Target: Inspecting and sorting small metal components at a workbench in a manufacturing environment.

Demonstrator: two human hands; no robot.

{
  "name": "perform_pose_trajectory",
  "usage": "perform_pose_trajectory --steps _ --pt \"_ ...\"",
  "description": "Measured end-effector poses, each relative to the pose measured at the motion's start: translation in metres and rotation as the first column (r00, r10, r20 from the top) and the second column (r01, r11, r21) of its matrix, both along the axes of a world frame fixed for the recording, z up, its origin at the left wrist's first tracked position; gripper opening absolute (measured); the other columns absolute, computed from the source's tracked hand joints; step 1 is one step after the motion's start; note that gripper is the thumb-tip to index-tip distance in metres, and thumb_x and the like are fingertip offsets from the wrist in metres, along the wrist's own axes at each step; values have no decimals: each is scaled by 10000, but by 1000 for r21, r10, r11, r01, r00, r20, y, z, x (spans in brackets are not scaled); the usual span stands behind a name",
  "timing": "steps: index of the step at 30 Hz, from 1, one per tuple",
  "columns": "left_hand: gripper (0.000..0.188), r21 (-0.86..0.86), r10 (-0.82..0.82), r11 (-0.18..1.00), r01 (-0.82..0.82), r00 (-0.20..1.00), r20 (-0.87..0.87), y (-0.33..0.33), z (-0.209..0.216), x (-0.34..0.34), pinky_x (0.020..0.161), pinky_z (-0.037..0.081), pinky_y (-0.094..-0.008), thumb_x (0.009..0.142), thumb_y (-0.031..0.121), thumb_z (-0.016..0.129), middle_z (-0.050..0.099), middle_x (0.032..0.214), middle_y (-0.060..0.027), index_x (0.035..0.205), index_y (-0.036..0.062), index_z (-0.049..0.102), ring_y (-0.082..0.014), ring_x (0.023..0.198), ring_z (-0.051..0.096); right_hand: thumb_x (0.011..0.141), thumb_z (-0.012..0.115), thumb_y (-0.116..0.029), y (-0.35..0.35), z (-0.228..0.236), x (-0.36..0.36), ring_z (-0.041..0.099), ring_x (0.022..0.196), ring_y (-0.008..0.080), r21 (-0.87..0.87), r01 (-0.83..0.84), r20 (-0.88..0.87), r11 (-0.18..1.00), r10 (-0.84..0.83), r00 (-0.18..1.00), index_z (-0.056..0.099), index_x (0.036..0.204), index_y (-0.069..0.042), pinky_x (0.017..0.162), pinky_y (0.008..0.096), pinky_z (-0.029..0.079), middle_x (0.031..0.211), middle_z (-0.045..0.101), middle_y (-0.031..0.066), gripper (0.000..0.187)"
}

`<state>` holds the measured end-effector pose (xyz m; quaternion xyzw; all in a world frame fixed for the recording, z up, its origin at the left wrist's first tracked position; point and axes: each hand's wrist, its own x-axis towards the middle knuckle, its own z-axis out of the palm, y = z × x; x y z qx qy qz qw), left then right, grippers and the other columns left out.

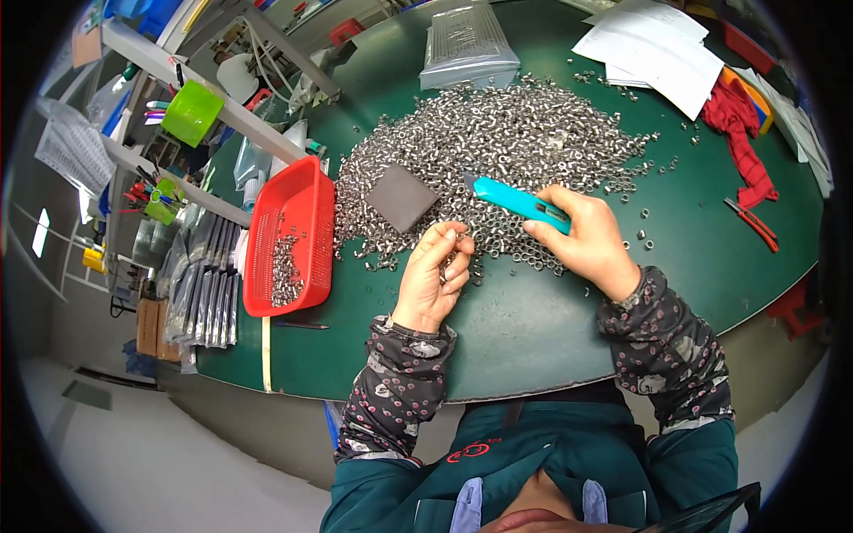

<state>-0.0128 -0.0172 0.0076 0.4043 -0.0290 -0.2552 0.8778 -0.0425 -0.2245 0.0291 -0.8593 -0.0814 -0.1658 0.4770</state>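
Observation:
My right hand [591,238] grips a turquoise utility knife [517,202], its blade pointing left over a wide heap of small shiny metal rings [524,120]. Just left of the blade, my left hand [431,280] is closed, with thumb and forefinger pinching what looks like one small metal ring. More rings seem to sit in its curled fingers, partly hidden. A dark grey square block [402,197] lies on the heap beyond my left hand. To the left stands a red plastic basket [323,213] with some of these metal pieces inside.
On the green table [533,342] are a clear plastic bag [469,44], white papers [653,53], a red cloth [742,142] and red-handled pliers [753,225]. Stacked grey packets [209,284] line the left edge. A green pen holder [192,114] hangs from the rack.

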Motion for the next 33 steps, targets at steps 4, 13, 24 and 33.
perform_pose_trajectory --steps 4,13,24,33 --pt "128 -22 9 1000 -9 1000 6 6 -4 5 335 233 -142 858 144 430 506 714 -40 908 49 501 -35 442 326 672 611 -263 1 -2 2 560 591 271 -53 -7 -32 999 6 999 561 838 -46 526 347 421 648 561 132 277" --pt "181 1 69 998 -69 998 2 7 -4 4 329 234 -139 869 215 417 475 705 -15 903 55 494 -30 452 327 669 616 -250 4 0 1 561 592 270 -108 -38 -63 993 31 998 562 834 -52 529 348 424 652 564 127 263" --pt "172 0 114 993 -115 990 77 7 -3 4 351 253 -136 868 158 411 477 749 -32 979 50 486 -41 483 344 669 618 -250 5 -1 -2 555 633 294 -196 -106 -72 975 93 993 547 817 -50 552 379 419 681 566 118 259" --pt "106 -61 135 990 -131 988 75 8 -7 6 358 263 -145 857 112 431 476 755 -35 937 59 475 -42 488 347 663 621 -282 5 0 -3 555 620 292 -193 -177 -143 965 151 978 557 824 -64 557 375 417 652 562 112 279"
